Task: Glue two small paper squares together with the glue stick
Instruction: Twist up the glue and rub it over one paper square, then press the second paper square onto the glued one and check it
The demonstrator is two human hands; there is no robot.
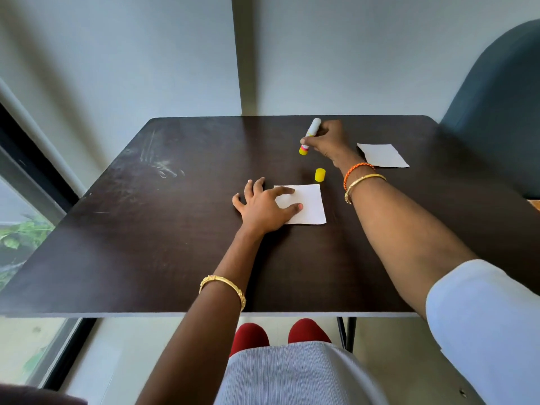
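Nearest me, a ribbed grey garment covers my lap, with dark red cloth over my knees below the edge of the surface (146, 229), a dark brown wood-grain top, smooth, with pale scuff marks toward its far left. A gold bangle (223, 287) rings my left forearm. My left hand (264, 206) lies flat on the surface, its fingers (282, 190) spread wide and straight; forefinger and thumb press on the left part of the near paper square (309, 204), thin, white, lying flat with slightly uneven edges. Just beyond that square stands the yellow cap (320, 174), a short plastic cylinder, apart from the paper. On my right wrist sit a gold bangle and a twisted orange thread band (357, 171). Farther out, my right hand (328, 141) has its fingers curled round the glue stick (310, 135), a white tube with pink and yellow bands, tilted, its yellow end down near the surface. To its right the second paper square (382, 155) lies flat, untouched. A rounded dark teal chair back (496, 112) stands at the far right.
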